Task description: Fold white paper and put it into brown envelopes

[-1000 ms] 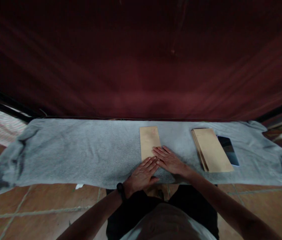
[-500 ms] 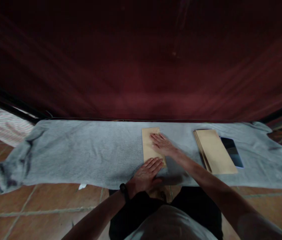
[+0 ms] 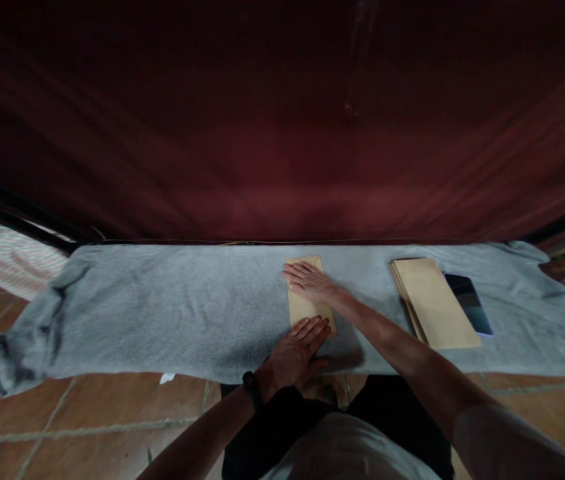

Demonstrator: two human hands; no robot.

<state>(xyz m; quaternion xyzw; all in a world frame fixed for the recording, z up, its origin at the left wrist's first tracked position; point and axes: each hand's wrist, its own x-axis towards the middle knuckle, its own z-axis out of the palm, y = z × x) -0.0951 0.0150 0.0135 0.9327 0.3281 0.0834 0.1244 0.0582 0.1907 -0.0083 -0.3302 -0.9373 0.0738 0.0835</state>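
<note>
A tan paper piece, folded or envelope-like point(image 3: 304, 308), lies flat on the grey cloth point(image 3: 202, 300) in front of me. My right hand point(image 3: 308, 280) rests across its upper part, palm down, with the fingers stretched out to its left edge. Over its near end lies my left hand point(image 3: 299, 350), flat, fingers extended and the thumb apart. A dark band circles my left wrist. To the right sits a stack of similar tan paper pieces point(image 3: 435, 303), and neither hand touches it.
Partly beneath the stack's right side is a dark-screened phone or tablet point(image 3: 468, 303). A dark red panel point(image 3: 282, 153) rises behind the cloth-covered surface. Tiled floor point(image 3: 112, 407) shows below, with a small white scrap point(image 3: 167, 378). Striped fabric point(image 3: 12, 257) lies at far left.
My right hand has slid left and slightly away from me across the paper, its fingertips now reaching the left edge. My left hand stays at the near end.
</note>
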